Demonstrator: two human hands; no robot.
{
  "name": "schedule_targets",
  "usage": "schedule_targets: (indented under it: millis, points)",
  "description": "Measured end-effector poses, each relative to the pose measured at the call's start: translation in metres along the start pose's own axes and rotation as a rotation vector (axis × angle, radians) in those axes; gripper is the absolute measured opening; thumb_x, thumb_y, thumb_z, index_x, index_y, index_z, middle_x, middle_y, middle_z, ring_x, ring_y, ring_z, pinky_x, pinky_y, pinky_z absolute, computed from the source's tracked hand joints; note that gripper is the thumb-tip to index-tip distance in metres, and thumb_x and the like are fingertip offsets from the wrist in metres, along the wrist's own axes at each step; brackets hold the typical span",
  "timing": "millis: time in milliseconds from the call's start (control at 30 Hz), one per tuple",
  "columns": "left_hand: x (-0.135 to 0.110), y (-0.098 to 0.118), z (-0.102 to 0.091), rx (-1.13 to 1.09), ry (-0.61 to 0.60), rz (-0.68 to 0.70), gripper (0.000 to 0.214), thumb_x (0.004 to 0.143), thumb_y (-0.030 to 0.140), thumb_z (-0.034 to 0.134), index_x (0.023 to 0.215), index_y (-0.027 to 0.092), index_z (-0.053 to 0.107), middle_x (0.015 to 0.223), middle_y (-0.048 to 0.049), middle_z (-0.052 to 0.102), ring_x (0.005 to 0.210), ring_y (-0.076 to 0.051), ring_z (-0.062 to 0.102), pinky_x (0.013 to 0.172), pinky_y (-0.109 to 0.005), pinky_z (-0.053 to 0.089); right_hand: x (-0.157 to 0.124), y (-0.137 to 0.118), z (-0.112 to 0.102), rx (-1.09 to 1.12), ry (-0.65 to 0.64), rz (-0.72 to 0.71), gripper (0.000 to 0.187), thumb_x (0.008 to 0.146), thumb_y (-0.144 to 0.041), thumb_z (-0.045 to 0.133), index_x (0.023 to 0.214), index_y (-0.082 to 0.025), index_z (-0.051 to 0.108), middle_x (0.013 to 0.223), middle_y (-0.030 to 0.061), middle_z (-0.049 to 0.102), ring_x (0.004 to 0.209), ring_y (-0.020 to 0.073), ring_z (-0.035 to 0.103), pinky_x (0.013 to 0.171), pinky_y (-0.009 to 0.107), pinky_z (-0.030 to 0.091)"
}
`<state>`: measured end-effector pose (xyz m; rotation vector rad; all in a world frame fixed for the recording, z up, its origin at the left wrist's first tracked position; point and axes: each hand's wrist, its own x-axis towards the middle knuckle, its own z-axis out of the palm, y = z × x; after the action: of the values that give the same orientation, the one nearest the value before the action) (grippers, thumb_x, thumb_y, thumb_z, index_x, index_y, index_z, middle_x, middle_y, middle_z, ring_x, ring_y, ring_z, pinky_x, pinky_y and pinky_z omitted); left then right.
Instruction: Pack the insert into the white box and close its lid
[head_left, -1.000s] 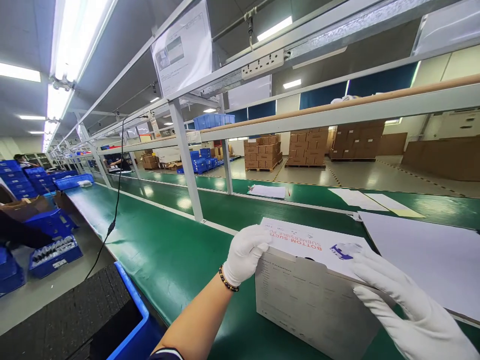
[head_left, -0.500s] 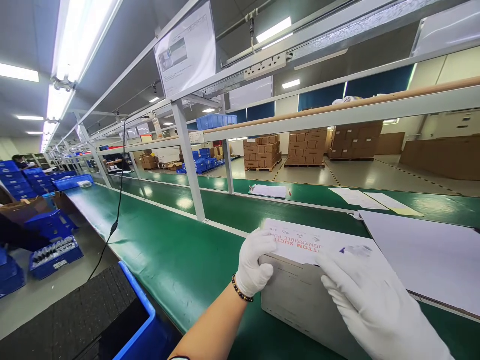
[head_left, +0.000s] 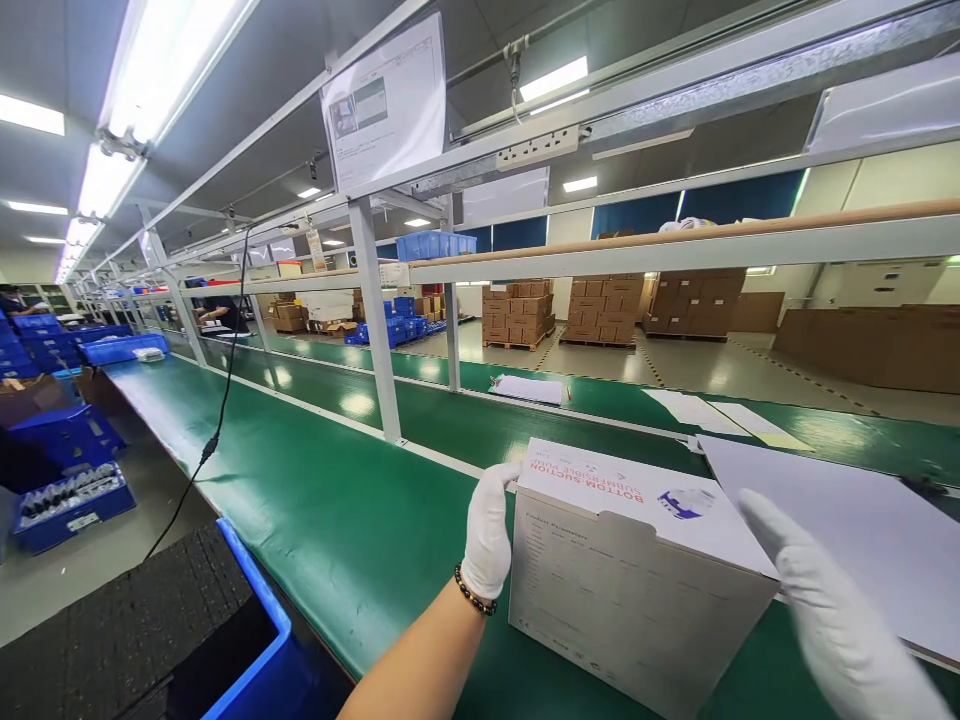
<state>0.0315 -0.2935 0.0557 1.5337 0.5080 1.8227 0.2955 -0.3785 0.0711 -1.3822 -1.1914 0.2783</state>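
A white printed carton (head_left: pixel 630 590) with red lettering on its closed lid stands on the green conveyor belt (head_left: pixel 352 520) in front of me. My left hand (head_left: pixel 487 535), in a white glove with a bead bracelet at the wrist, presses flat against the carton's left side. My right hand (head_left: pixel 832 610), also gloved, sits at the carton's right side with fingers stretched out; whether it touches the carton is unclear. Both hands flank the carton.
A blue bin (head_left: pixel 255 660) of black foam sits at the lower left. White sheets (head_left: pixel 840 540) lie to the right of the carton, papers (head_left: pixel 529 388) on the far belt. A metal upright (head_left: pixel 375 320) and hanging black cable (head_left: pixel 217 420) stand left. Another person works far left.
The lid that my right hand pressed down is now shut. My right hand slid off the top to the carton's right side. My left hand dropped from the lid edge to the left wall.
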Motion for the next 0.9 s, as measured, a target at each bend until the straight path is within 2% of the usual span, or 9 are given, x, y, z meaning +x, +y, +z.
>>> schedule_targets:
  millis: [133,233,333,433,500,567,700,800,900]
  points:
    - [0.004,0.013,0.004,-0.008,0.015,-0.103,0.047,0.091,0.056,0.050,0.118,0.021,0.067,0.119,-0.0080,0.068,0.116,-0.025,0.061,0.105,-0.041,0.046,-0.009,0.000,0.020,0.108,-0.002,0.012,0.072,0.085,-0.073,0.040,0.143,-0.031,0.042,0.150,0.0014,0.039,0.138,0.0302,0.034,0.116,0.051,0.023]
    - [0.008,0.022,0.005,0.029,-0.059,-0.165,0.054,0.086,0.058,0.058,0.126,0.022,0.063,0.127,-0.0084,0.064,0.121,-0.025,0.058,0.110,-0.039,0.043,-0.006,0.003,0.022,0.109,-0.028,0.003,0.071,0.083,-0.073,0.044,0.142,-0.032,0.044,0.149,0.0011,0.041,0.138,0.0297,0.034,0.117,0.049,0.022]
    - [0.019,0.032,0.005,0.068,-0.140,-0.187,0.054,0.085,0.058,0.058,0.127,0.023,0.062,0.127,-0.0076,0.064,0.121,-0.025,0.058,0.111,-0.040,0.041,0.003,0.005,0.019,0.136,0.040,-0.020,0.084,0.075,-0.080,0.051,0.141,-0.028,0.044,0.147,0.0051,0.042,0.136,0.0345,0.036,0.117,0.050,0.022]
    - [0.036,0.041,0.003,0.075,-0.196,-0.232,0.052,0.083,0.058,0.061,0.121,0.022,0.064,0.114,-0.0074,0.070,0.107,-0.024,0.065,0.100,-0.041,0.050,0.010,-0.001,0.017,0.153,0.101,-0.020,0.091,0.068,-0.084,0.055,0.136,-0.024,0.049,0.143,0.0101,0.047,0.133,0.0378,0.039,0.118,0.051,0.024]
    - [0.044,0.047,0.001,0.071,-0.249,-0.259,0.051,0.080,0.060,0.063,0.111,0.019,0.068,0.105,-0.0085,0.072,0.096,-0.024,0.067,0.090,-0.039,0.055,0.011,-0.010,0.017,0.175,0.070,-0.026,0.091,0.068,-0.086,0.053,0.132,-0.022,0.051,0.140,0.0131,0.050,0.130,0.0389,0.043,0.115,0.055,0.029]
    - [0.048,0.053,0.000,0.073,-0.285,-0.254,0.052,0.080,0.063,0.063,0.103,0.017,0.070,0.103,-0.0098,0.072,0.096,-0.024,0.067,0.089,-0.039,0.055,0.009,-0.021,0.017,0.180,0.063,-0.048,0.093,0.068,-0.089,0.048,0.131,-0.021,0.051,0.138,0.0158,0.051,0.128,0.0399,0.045,0.112,0.058,0.033]
    - [0.047,0.059,0.000,0.089,-0.281,-0.239,0.048,0.082,0.060,0.062,0.105,0.019,0.070,0.114,-0.0095,0.069,0.109,-0.025,0.062,0.098,-0.039,0.050,0.008,-0.044,0.015,-0.069,0.130,-0.023,0.086,0.069,-0.089,0.045,0.125,-0.025,0.056,0.137,0.0145,0.052,0.128,0.0401,0.045,0.110,0.061,0.034]
    - [0.043,0.054,0.001,0.143,-0.245,-0.239,0.036,0.082,0.049,0.065,0.104,0.020,0.070,0.106,-0.0078,0.068,0.099,-0.021,0.063,0.090,-0.036,0.052,0.013,-0.055,0.014,-0.144,0.150,-0.046,0.088,0.066,-0.091,0.043,0.121,-0.025,0.059,0.131,0.0136,0.057,0.126,0.0398,0.048,0.107,0.061,0.038]
    - [0.038,0.045,0.000,0.251,-0.229,-0.115,0.024,0.082,0.038,0.066,0.097,0.020,0.071,0.094,-0.0053,0.061,0.086,-0.017,0.061,0.081,-0.032,0.054,0.019,-0.053,0.014,-0.222,0.104,-0.069,0.089,0.067,-0.089,0.043,0.125,-0.023,0.058,0.123,0.0130,0.062,0.118,0.0391,0.055,0.099,0.060,0.047]
